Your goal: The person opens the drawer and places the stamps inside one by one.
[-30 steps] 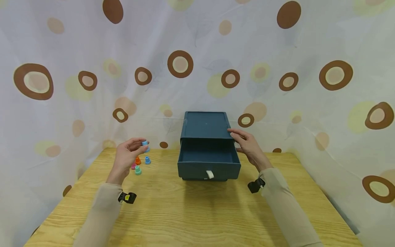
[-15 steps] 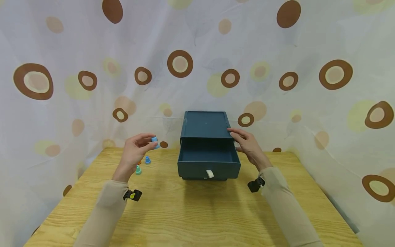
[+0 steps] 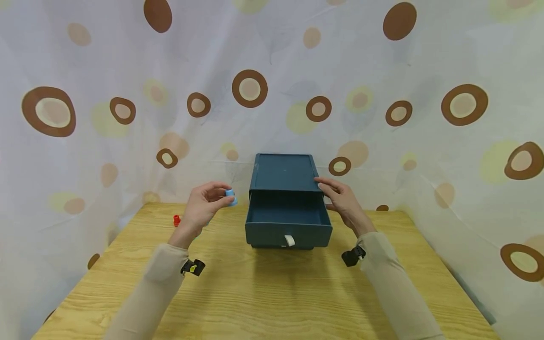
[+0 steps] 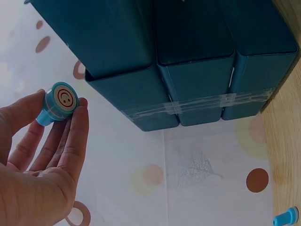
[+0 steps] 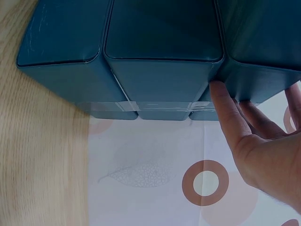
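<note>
My left hand (image 3: 203,208) pinches a light blue toy stamp (image 3: 231,197) between thumb and fingers, in the air left of the dark blue drawer cabinet (image 3: 284,171). In the left wrist view the stamp's round end shows a smiley face (image 4: 65,98). The top drawer (image 3: 272,234) is pulled out, its bare bottom showing, with a white pull tab (image 3: 289,240) on its front. My right hand (image 3: 342,203) rests on the cabinet's right side, fingers extended, one fingertip on the top edge. In the right wrist view its fingers (image 5: 228,110) lie against the side wall.
A red stamp (image 3: 176,220) stands on the wooden table (image 3: 272,293) at the left, beside my left wrist. Another blue stamp (image 4: 286,217) shows in the left wrist view. My left hand and wrist hide others. A dotted curtain (image 3: 280,56) hangs behind the table.
My left hand has carried the light blue stamp rightward, toward the open drawer. The red stamp has come into view behind it; the green one is now mostly covered. My right hand stays put.
</note>
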Demonstrator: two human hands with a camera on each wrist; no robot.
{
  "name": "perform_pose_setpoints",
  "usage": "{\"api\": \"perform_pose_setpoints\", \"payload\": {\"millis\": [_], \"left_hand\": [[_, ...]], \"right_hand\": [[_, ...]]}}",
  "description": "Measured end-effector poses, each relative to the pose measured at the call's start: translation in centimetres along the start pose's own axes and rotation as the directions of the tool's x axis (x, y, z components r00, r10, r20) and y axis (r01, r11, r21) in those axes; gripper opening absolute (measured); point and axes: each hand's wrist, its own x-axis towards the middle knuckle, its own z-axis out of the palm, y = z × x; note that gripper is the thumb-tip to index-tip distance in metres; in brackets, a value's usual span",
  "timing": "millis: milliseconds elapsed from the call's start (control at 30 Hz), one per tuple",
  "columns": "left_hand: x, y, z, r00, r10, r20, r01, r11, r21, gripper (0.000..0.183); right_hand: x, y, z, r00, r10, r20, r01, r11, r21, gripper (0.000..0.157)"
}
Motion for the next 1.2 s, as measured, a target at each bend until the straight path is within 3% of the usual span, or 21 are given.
{"api": "perform_pose_setpoints", "payload": {"millis": [600,900,1200], "left_hand": [[0.1,0.8,2.0,0.998,0.041,0.043,-0.039,0.998,-0.056,0.030],[0.9,1.6,4.1,0.991,0.113,0.075,-0.107,0.991,-0.076,0.033],[1.6,2.0,6.4,0.972,0.180,0.148,-0.177,0.984,-0.034,0.018]], "right_hand": [[0.0,0.2,0.0,1.000,0.007,-0.003,-0.007,1.000,-0.012,0.051],[0.1,-0.1,-0.1,1.000,0.014,-0.006,-0.015,1.000,-0.012,0.051],[0.1,-0.1,0.0,1.000,0.022,0.003,-0.022,1.000,0.003,0.051]]}}
